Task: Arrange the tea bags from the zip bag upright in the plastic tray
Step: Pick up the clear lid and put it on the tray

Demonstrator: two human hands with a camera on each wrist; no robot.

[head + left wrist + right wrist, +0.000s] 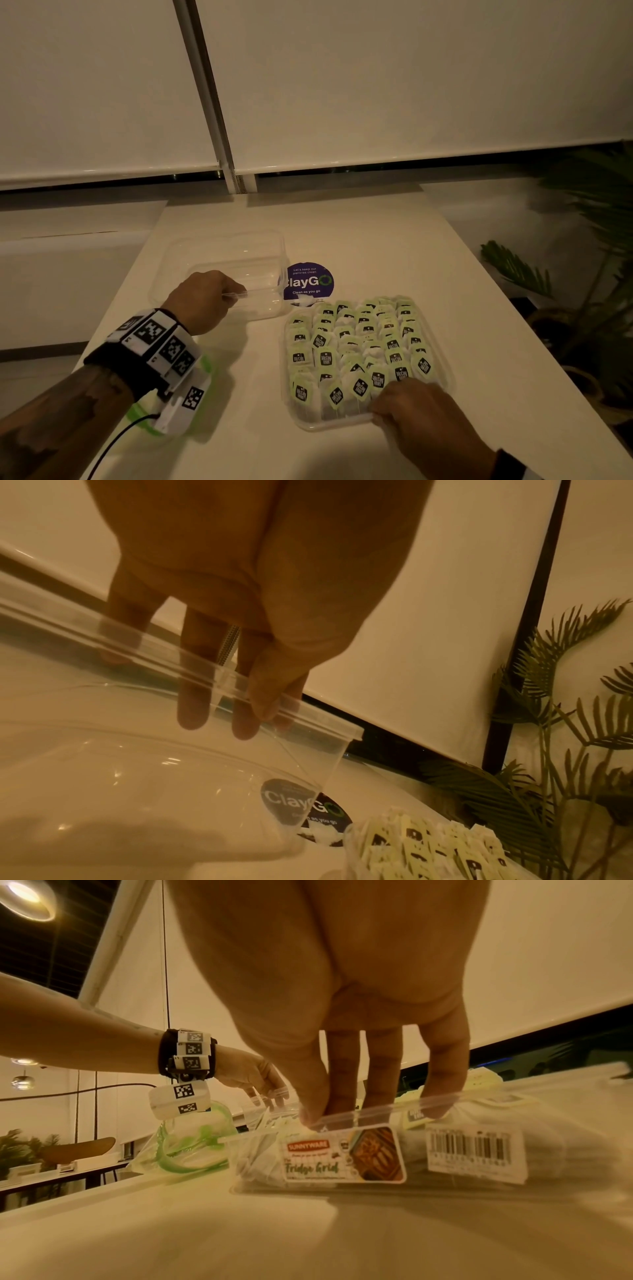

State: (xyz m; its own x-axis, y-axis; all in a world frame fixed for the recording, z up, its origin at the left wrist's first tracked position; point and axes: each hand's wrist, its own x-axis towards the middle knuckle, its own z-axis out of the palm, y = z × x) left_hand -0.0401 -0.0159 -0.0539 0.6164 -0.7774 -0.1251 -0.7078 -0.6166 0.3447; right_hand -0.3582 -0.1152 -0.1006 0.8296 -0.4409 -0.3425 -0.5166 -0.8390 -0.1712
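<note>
Clearly, tray [342,1183] label [344,1154] reads "SUNNYWARE Fridge Grid"

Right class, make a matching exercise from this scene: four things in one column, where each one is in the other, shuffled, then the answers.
Things:
1. tea bags
2. empty clear box
3. round sticker
4. zip bag

Places:
A. under the left forearm
B. pinched at its rim by the left hand
C. flat on the table, behind the tray
D. standing in the tray

Pairs: 1-D, 2-B, 3-C, 4-A
</note>
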